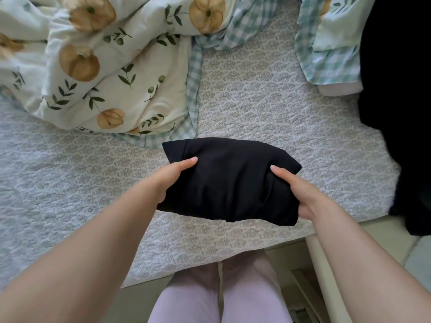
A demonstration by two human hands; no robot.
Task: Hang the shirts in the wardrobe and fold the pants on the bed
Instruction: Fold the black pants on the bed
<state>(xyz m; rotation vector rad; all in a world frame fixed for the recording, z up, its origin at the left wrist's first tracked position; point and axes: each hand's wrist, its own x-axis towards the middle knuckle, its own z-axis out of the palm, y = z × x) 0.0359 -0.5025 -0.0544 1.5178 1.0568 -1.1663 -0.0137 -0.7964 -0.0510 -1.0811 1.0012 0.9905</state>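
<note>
With its long axis running left to right, the folded black fabric bundle (229,180) sits squarely between both hands: left hand (172,180) and right hand (300,194) each grip one end, equally near, above the quilted grey bedspread (268,108).

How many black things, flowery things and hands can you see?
Black things: 2, the folded pants and a dark heap
Flowery things: 2, the quilt and a pillow
Hands: 2, the left hand and the right hand
Total: 6

Person in pale lilac trousers (193,304), arms bare

Both forearms (93,241) are uncovered right to the frame's edge. The left hand (173,180) and right hand (300,194) have short, plain thumbnails. The trousers are smooth, soft cloth.
</note>
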